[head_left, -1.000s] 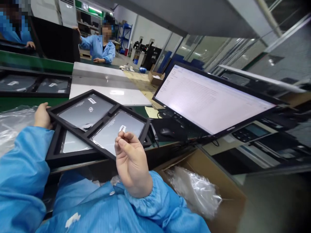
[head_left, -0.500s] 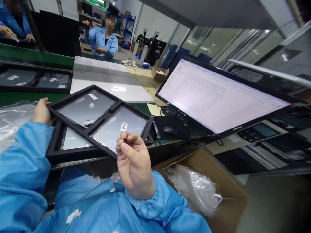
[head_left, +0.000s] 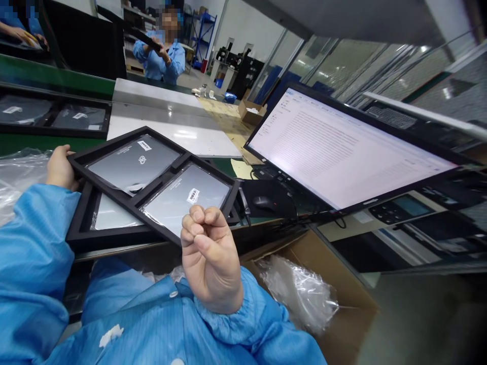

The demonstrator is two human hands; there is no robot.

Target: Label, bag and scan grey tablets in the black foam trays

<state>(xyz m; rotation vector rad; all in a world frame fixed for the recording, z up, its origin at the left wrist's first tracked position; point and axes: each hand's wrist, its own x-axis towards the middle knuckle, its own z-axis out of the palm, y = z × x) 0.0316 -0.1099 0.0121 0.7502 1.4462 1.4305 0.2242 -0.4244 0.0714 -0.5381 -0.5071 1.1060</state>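
Observation:
My left hand [head_left: 62, 168] grips the left corner of a black two-compartment tray [head_left: 134, 202], its fingers partly hidden behind the frame. The tray lies slanted over a second black tray [head_left: 81, 230]. A flat grey panel [head_left: 127, 165] in clear film, with a small white label and a printed logo, fills the far left compartment. In the near right one is another film-wrapped grey panel [head_left: 178, 195] with a barcode label [head_left: 193, 195]. Closed in a pinch, my right hand [head_left: 211, 261] is raised in front of the tray's near edge. Anything between its fingertips is too small to make out.
A monitor [head_left: 342, 147] stands to the right, with a mouse [head_left: 264, 203] before it. Below, a cardboard box [head_left: 353, 319] holds crumpled clear plastic [head_left: 300, 294]. Another black tray [head_left: 47, 126] lies at left. Across the bench a co-worker [head_left: 162, 63] holds a dark flat object.
My right hand's fingers have curled slightly more. My left hand keeps hold of the tray, and the view has shifted a little. The co-worker's dark flat object has come into view.

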